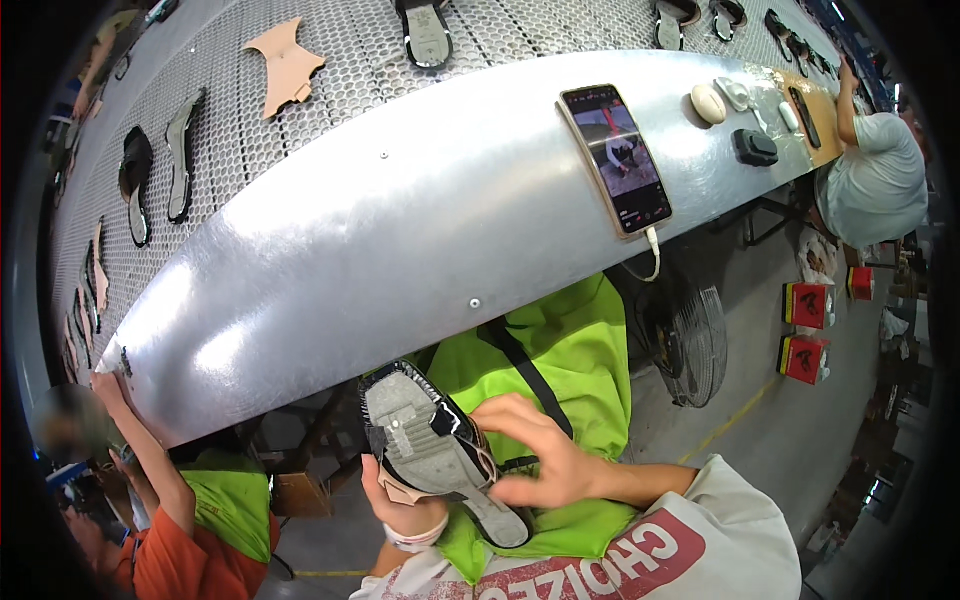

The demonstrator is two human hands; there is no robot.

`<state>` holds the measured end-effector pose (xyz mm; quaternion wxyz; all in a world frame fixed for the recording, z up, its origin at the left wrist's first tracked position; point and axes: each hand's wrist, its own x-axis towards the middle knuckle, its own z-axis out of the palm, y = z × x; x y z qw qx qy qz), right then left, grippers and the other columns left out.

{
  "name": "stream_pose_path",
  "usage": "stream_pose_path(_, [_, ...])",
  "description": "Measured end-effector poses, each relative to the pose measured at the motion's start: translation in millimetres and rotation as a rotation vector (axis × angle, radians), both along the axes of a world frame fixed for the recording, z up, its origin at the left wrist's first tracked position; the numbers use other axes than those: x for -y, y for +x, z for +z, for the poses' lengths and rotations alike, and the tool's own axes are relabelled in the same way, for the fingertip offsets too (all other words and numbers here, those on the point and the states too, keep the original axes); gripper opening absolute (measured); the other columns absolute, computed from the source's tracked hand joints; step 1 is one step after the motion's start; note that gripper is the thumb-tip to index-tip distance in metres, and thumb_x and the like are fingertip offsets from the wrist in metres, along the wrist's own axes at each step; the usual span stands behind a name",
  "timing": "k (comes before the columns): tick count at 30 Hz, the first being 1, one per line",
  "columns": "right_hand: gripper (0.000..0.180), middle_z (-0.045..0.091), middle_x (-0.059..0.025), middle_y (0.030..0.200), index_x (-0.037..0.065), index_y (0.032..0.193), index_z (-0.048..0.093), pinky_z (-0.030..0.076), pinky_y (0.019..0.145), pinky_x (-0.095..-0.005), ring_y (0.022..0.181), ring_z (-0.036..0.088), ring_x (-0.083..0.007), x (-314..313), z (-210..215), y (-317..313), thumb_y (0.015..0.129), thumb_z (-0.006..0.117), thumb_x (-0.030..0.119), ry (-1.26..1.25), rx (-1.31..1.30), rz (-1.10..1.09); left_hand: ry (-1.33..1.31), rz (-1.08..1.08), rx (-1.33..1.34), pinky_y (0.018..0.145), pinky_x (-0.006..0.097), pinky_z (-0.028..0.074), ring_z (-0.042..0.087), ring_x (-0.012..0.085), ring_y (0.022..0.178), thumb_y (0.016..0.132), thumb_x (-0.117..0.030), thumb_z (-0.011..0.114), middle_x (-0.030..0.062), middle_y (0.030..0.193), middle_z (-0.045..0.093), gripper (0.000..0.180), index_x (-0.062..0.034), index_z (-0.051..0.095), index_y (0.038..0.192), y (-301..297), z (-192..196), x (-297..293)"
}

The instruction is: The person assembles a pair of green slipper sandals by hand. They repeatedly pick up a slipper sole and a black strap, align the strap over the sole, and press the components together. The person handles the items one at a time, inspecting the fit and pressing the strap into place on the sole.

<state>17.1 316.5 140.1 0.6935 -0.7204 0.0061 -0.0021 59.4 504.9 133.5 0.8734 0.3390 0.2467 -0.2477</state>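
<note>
In front of my body I hold an unfinished sandal (410, 425) with its grey sole side up. Dark material is folded round the toe edge, and black and beige strap pieces show at the sides. My left hand (405, 512) is closed round the near left side, beside the beige piece. My right hand (548, 455) grips the right side, its fingers bent over the dark strap and its lower fingers near the narrow heel part. The undersides of both grips are hidden. A green apron (575, 350) lies behind and under the sandal.
A metal table (380, 230) curves ahead, carrying a phone (618, 160) with a white cable, and a black case (755, 147). Beyond runs a mesh conveyor (350, 70) with sandal parts. A fan (690, 340) stands at right. Co-workers sit at left (200, 545) and far right (875, 180).
</note>
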Motion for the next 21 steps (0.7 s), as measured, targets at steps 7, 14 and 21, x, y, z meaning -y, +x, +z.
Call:
stream_pose_path(7, [0.045,0.045,-0.0145,0.127,-0.006,0.132,0.038,0.03,0.104,-0.0324,0.118,0.042,-0.0213,-27.5,20.5,24.6,0.101,0.037,0.027,0.745,-0.348,-0.12,0.252,-0.028,0.123,0.088,0.035,0.045,0.057,0.0207,0.101,0.096,-0.048,0.032,0.0092,0.111,0.06,0.055,-0.0049,0.051,0.124,6.8,14.8,37.6])
stream_pose_path(14, [0.048,0.05,-0.0115,0.125,-0.006,0.138,0.031,0.038,0.098,-0.0312,0.112,0.048,-0.0176,-24.8,26.9,20.0,0.099,0.043,0.02,0.437,-0.319,-0.092,0.426,-0.095,0.287,0.082,0.032,0.043,0.055,0.0156,0.091,0.097,-0.043,0.035,0.0045,0.101,0.058,0.044,-0.0071,0.049,0.118,11.4,14.9,40.6])
stream_pose_path(21, [0.052,0.05,-0.0131,0.124,-0.008,0.139,0.029,0.038,0.098,-0.0307,0.112,0.048,-0.0172,-41.9,22.1,7.7,0.096,0.047,0.015,0.474,-0.346,-0.196,0.468,-0.142,0.352,0.087,0.032,0.043,0.055,0.0179,0.099,0.093,-0.042,0.042,0.0103,0.112,0.056,0.056,0.0023,0.044,0.127,-0.8,10.2,32.7])
